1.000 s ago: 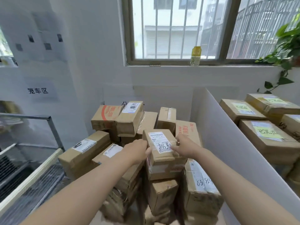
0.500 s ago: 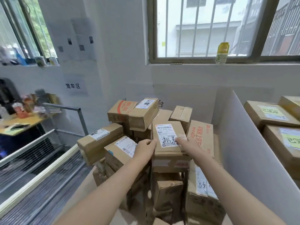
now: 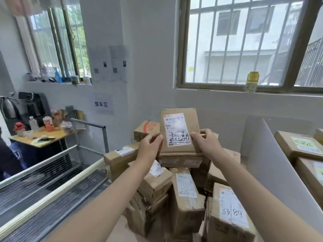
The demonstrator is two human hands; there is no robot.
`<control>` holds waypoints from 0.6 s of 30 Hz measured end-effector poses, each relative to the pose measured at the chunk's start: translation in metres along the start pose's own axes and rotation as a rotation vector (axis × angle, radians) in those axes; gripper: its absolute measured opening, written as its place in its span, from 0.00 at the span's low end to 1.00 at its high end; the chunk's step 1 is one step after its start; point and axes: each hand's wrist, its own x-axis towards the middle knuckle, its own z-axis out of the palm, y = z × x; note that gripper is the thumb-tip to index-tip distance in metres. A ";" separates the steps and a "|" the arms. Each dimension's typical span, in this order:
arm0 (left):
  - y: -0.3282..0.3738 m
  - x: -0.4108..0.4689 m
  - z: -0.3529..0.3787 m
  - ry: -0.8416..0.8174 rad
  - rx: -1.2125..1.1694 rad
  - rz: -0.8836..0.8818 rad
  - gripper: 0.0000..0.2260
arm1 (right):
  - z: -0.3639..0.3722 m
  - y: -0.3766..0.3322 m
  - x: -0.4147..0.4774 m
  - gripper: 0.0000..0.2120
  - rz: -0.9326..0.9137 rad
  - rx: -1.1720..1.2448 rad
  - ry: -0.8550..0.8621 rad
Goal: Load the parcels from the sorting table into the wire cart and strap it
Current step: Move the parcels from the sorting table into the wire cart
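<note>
Grey wire-mesh cart (image 3: pixel 52 180) stood left of the pile of brown cardboard parcels (image 3: pixel 188 203). Small brown cardboard box with scribbled white label (image 3: pixel 180 151) was at the pile's top. Left hand (image 3: pixel 150 145) and right hand (image 3: pixel 206 144) gripped its sides, fingers curled round the edges, thumbs on the front.
</note>
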 end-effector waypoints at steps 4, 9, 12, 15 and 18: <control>-0.003 -0.011 -0.038 0.052 -0.051 0.018 0.10 | 0.028 -0.023 -0.016 0.17 -0.057 -0.014 -0.029; -0.006 -0.028 -0.112 0.201 -0.128 0.038 0.09 | 0.093 -0.063 -0.041 0.16 -0.141 0.035 -0.129; -0.014 -0.047 -0.179 0.329 -0.191 0.012 0.08 | 0.156 -0.088 -0.060 0.15 -0.172 0.067 -0.233; -0.027 -0.074 -0.261 0.483 -0.229 -0.029 0.09 | 0.239 -0.116 -0.083 0.14 -0.201 0.051 -0.375; -0.035 -0.104 -0.352 0.656 -0.252 -0.063 0.08 | 0.331 -0.146 -0.122 0.17 -0.240 0.047 -0.539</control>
